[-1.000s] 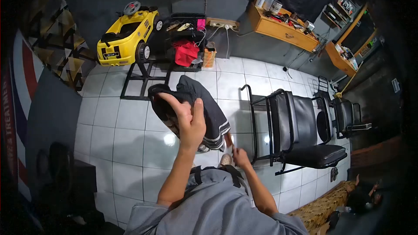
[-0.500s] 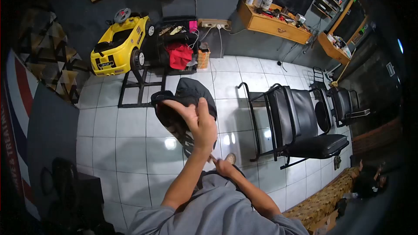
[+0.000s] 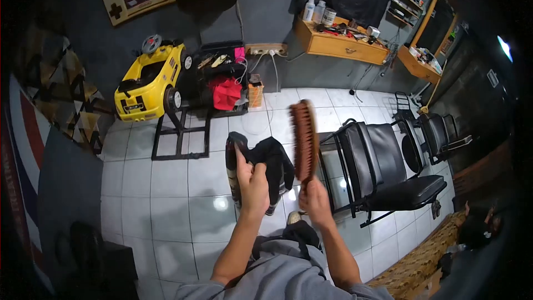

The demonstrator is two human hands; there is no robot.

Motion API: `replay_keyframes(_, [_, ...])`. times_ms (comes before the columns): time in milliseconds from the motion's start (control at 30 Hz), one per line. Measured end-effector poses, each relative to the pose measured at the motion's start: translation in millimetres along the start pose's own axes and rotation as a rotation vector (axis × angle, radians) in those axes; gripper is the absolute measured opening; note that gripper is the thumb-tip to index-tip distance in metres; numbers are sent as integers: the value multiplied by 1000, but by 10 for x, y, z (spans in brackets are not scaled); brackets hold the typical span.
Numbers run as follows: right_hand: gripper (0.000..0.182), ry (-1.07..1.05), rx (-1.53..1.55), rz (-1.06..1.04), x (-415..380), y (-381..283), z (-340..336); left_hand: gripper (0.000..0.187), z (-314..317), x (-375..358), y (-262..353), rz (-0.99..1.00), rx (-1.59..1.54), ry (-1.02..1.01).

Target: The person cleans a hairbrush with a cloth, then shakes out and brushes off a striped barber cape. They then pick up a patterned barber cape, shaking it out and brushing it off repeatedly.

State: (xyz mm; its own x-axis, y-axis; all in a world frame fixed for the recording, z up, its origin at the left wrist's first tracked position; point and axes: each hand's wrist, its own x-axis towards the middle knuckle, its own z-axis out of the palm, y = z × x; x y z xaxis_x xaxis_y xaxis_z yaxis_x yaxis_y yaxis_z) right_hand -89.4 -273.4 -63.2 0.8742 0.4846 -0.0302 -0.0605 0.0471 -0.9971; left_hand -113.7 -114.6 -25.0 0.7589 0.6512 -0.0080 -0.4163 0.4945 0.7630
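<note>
Left hand (image 3: 254, 189) grips a black cloth (image 3: 273, 154) over the tiled floor (image 3: 166, 216); right hand (image 3: 315, 200), fingers wrapped round its handle, holds a brush (image 3: 306, 141) upright just beside it, bristles facing the cloth's side. A black chair (image 3: 383, 147) stands toward the floor's right edge.

Brush head (image 3: 305, 140) now in view

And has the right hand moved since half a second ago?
Yes: the right hand moved up and rightward in view, closer to the black chair.
</note>
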Motion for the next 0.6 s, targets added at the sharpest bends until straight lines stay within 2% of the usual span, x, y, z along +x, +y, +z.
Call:
replay_keyframes(33, [29,10,-298,-198,27,-121,109,69,46,6,-10,2,-22,-19])
replay_keyframes(67, [27,-46,-423,-70,39,90,75,67,90,11,-20,3,-43,-38])
replay_keyframes(133, [27,-29,-530,-69,83,872,-2,61,185,51,24,27,-145,-93])
replay_keyframes(167, [33,-83,-633,-117,73,1207,-102,51,190,81,22,4,-170,-92])
replay_keyframes(200, [39,-135,-733,-163,35,1556,-216,48,304,73,67,38,-190,-8])
replay_keyframes(267, [45,-322,-918,150,-171,2349,-578,47,313,112,109,-41,-224,-105])
replay_keyframes(333, [50,-416,-921,145,-269,2982,-971,39,337,178,69,-65,-241,-43])
replay_keyframes(433, [51,-343,-1080,190,-368,2821,-1329,31,314,258,-84,-77,-249,-21])
replay_keyframes(467, [51,-232,-930,308,-345,2619,-1393,30,326,289,-111,-86,-249,-47])
replay_keyframes(500, [50,-128,-773,417,-257,2335,-1437,29,420,267,-49,-213,-357,-26])
replay_keyframes(533, [50,-33,-609,522,-172,2075,-1461,20,508,261,20,-338,-336,-38])
replay_keyframes(600, [44,119,-158,447,-36,1686,-1509,21,406,347,-285,-288,-10,43])
